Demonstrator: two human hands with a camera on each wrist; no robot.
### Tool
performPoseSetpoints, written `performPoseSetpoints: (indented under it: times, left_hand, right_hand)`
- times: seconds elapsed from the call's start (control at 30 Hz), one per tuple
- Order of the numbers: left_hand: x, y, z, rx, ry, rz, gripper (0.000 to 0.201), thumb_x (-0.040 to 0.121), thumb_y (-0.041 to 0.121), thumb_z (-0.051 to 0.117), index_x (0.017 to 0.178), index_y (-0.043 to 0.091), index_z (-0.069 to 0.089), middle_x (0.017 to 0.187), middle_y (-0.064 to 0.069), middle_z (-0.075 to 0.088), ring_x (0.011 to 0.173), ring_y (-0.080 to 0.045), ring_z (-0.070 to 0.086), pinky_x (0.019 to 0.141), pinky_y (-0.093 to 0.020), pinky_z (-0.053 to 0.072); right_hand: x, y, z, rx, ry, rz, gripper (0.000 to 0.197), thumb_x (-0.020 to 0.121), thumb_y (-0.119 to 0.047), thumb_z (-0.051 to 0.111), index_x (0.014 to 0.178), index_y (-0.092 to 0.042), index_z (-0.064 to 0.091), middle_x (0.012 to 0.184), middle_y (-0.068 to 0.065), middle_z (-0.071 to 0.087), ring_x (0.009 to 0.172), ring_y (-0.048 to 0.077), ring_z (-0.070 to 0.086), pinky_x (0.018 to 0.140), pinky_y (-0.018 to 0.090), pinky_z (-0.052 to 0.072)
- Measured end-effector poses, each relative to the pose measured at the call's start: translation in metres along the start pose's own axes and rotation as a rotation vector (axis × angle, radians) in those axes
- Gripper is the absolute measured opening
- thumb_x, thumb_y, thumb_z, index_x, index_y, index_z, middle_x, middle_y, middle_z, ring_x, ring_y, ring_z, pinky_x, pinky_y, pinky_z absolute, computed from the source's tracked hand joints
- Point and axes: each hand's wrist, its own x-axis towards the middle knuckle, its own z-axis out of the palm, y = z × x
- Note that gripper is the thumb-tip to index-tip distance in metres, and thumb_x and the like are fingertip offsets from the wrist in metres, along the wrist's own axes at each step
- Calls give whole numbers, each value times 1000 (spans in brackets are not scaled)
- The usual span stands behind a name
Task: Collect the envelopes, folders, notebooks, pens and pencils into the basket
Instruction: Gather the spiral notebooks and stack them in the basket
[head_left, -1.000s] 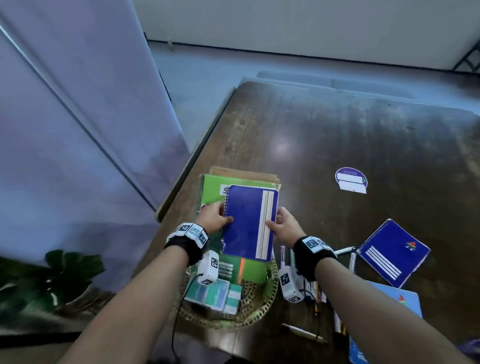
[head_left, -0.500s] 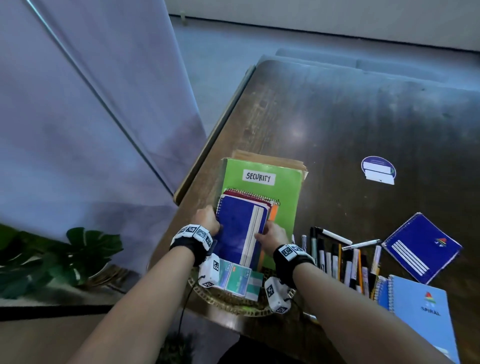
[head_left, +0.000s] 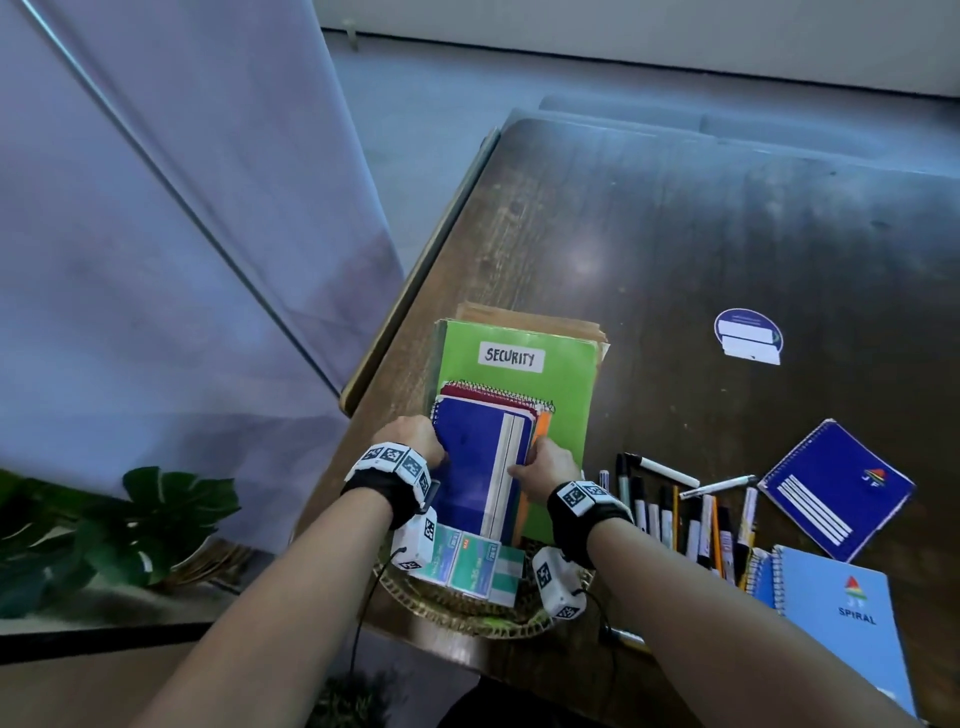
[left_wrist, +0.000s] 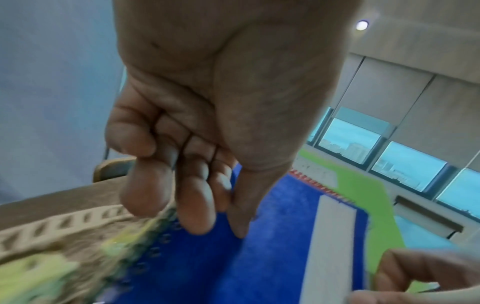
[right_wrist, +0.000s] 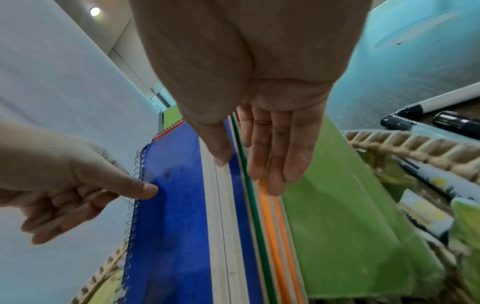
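Right wrist: notebook (right_wrist: 176, 205) between fingers (right_wrist: 275, 164)

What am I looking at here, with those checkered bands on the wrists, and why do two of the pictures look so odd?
No robot here: a person tidies a desk while wearing three cameras. The wide picture comes from one on the head, looking down at both arms. The other two come from small cameras strapped to each wrist, looking along the palm at the fingers, hence the huge, distorted hands.

The left hand and the right hand steady a blue spiral notebook standing in a woven basket. The left thumb lies on its cover; the right thumb and fingers rest along its other edge. Behind it stand more notebooks and a green folder labelled SECURITY.

Still on the dark table lie a row of pens and pencils, a dark blue notebook and a light blue notebook marked SPIRAL.
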Motion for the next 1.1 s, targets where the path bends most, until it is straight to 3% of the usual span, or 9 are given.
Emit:
performPoseSetpoints:
  times: [0.17,0.23,0.37,0.57,0.67,0.77,0.9,1.0,1.1]
  left_hand:
    - [-6,43,-6,-91,-78,131,35,79,46,74,79,12,72,86,-6,74,76,-23,69,70,-30,56]
    - [-9,63,-4,-121,-78,187,36,81,46,73,79,10,73,80,-5,74,76,-22,70,67,-30,54]
    - [-14,110,8,-264,-132,319,29,85,41,74,77,14,66,75,0,74,67,-16,70,58,-27,55]
    - [-28,187,38,-267,-115,487,26,90,41,66,81,17,65,81,-1,72,75,-20,70,71,-35,57]
    - [-40,232,56,-272,-133,549,24,89,41,67,81,19,65,84,-2,71,82,-21,67,74,-33,53]
    - [-51,276,74,-286,-175,602,22,89,41,67,89,19,68,88,2,69,85,-16,65,76,-29,51]
    - [-62,333,99,-248,-237,667,29,92,44,64,104,19,69,102,2,71,94,-14,65,85,-32,55]
    - [-65,376,122,-239,-273,668,37,91,45,64,115,18,67,110,1,70,97,-14,66,87,-35,57]
    - [-63,416,141,-236,-260,669,45,92,45,64,126,15,62,120,-1,66,106,-16,63,91,-33,55]
  right_hand:
    - [-1,17,-22,59,40,35,24,85,-44,62,88,-22,53,90,2,68,76,19,69,77,39,60]
    - [-3,27,-33,81,71,49,22,84,-44,60,85,-23,53,89,2,70,71,19,70,73,36,61]
    - [-9,58,-66,114,119,72,23,81,-46,57,86,-23,57,88,1,71,79,21,68,75,35,57]
    - [-15,131,-115,252,176,207,42,61,-59,54,81,-24,62,80,-1,73,77,23,71,78,42,60]
    - [-27,172,-146,249,226,269,30,77,-53,55,87,-26,62,88,-1,71,82,19,68,79,37,56]
    - [-35,217,-173,243,295,340,23,85,-47,56,89,-25,61,93,0,68,85,18,63,72,32,49]
    - [-36,283,-208,262,388,459,26,85,-35,60,103,-17,61,111,9,65,104,28,61,88,35,47]
    - [-32,327,-231,276,431,546,35,86,-28,61,118,-13,58,125,13,58,113,30,57,93,35,45]
    - [-20,361,-243,337,420,594,41,86,-25,62,123,-9,55,128,15,57,115,33,57,93,35,46]
